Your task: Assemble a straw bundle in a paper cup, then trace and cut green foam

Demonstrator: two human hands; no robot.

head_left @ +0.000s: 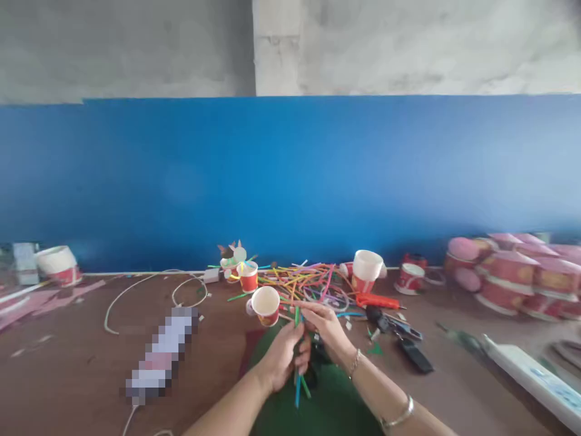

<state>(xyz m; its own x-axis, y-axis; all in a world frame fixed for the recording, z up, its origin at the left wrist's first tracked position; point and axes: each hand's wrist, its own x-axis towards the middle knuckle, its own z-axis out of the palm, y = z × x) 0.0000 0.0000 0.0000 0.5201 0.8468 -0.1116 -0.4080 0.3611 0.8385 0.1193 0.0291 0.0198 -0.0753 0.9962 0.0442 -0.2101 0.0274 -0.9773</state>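
Observation:
My left hand is closed around a few thin green and blue straws, whose lower ends stick out below the fist. The upper end of a green straw rises past the thumb, where the fingers of my right hand pinch it. Just beyond the left hand stands a red-and-white paper cup, tilted a little. A loose heap of coloured straws spreads behind both hands. Part of the straws is hidden inside the left fist.
An orange glue gun, keys with a black fob and a stack of paper cups lie to the right. Further right are a white power strip and pink-topped cups. A blurred-out phone-like object with a cable lies left.

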